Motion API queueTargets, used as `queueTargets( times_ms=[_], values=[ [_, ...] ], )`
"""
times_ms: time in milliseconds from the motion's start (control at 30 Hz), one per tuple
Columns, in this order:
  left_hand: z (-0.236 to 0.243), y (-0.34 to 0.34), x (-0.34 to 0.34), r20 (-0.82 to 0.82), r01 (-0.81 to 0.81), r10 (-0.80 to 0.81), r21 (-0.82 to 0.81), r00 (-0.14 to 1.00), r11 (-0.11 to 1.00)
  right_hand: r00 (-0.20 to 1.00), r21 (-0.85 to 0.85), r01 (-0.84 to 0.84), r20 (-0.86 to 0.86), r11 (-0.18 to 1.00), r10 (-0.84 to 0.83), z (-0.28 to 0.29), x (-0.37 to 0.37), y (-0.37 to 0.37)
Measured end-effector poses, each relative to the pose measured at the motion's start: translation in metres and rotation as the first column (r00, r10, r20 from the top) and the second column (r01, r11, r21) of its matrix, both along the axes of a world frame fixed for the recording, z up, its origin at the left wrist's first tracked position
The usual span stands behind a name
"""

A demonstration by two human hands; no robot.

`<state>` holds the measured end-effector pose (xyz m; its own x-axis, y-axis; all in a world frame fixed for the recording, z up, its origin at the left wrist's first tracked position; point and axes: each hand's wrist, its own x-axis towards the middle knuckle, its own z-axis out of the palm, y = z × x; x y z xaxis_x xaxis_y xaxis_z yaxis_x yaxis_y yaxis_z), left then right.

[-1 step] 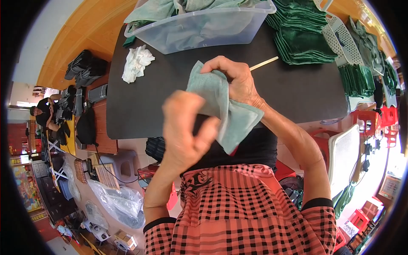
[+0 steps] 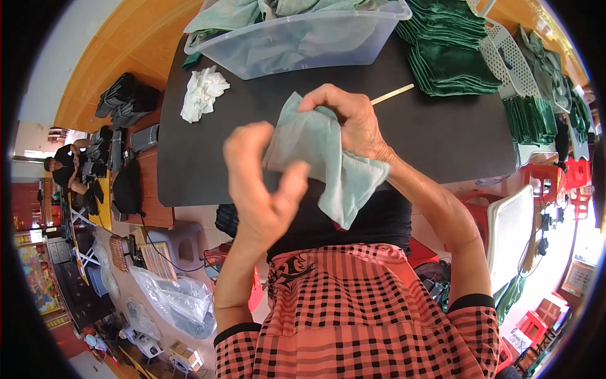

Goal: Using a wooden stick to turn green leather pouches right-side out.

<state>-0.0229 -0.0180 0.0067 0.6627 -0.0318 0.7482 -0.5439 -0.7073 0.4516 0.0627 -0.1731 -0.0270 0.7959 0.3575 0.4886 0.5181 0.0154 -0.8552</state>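
Observation:
A pale green cloth pouch (image 2: 334, 164) is held up in front of me, over the near edge of the black table (image 2: 454, 139). My right hand (image 2: 353, 117) grips its top edge from behind, fingers curled over it. My left hand (image 2: 259, 183) is at the pouch's left edge, fingers bent above and thumb pressing the cloth from below. A thin wooden stick (image 2: 392, 95) lies on the table just past my right hand.
A clear plastic bin (image 2: 297, 44) of pale green cloths stands at the table's far side, a crumpled white rag (image 2: 202, 91) to its left. Stacks of dark green cloths (image 2: 451, 60) and a white perforated basket (image 2: 511, 57) sit right. Another person (image 2: 66, 167) sits far left.
My left hand's fingers have spread a little at the pouch's left edge. The pouch and my right hand stay about where they were.

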Motion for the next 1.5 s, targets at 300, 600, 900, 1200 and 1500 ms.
queueTargets(
  times_ms=[300, 600, 900, 1200, 1500],
  values=[
    [-0.027, -0.002, 0.004, -0.457, -0.101, -0.607, -0.844, 0.650, 0.527, 0.971, -0.028, 0.166, 0.179, 0.986, -0.159, 0.001, 0.001, 0.002],
    [-0.013, -0.004, 0.008, -0.520, -0.050, -0.561, -0.760, 0.644, 0.648, 0.963, 0.008, 0.077, 0.257, 0.997, -0.077, 0.000, 0.008, 0.003],
    [-0.012, 0.002, 0.021, -0.778, 0.021, -0.396, -0.443, 0.488, 0.896, 0.981, 0.011, 0.098, 0.169, 0.995, -0.099, -0.001, 0.005, 0.002],
    [-0.022, -0.029, 0.000, -0.298, -0.027, 0.090, 0.209, 0.950, 0.977, 0.885, -0.036, 0.361, 0.327, 0.932, -0.331, -0.001, 0.003, 0.002],
    [-0.030, 0.006, 0.042, -0.147, -0.102, 0.158, 0.332, 0.976, 0.938, 0.999, -0.012, -0.004, -0.039, 1.000, 0.003, 0.008, -0.001, 0.003]
  ],
)
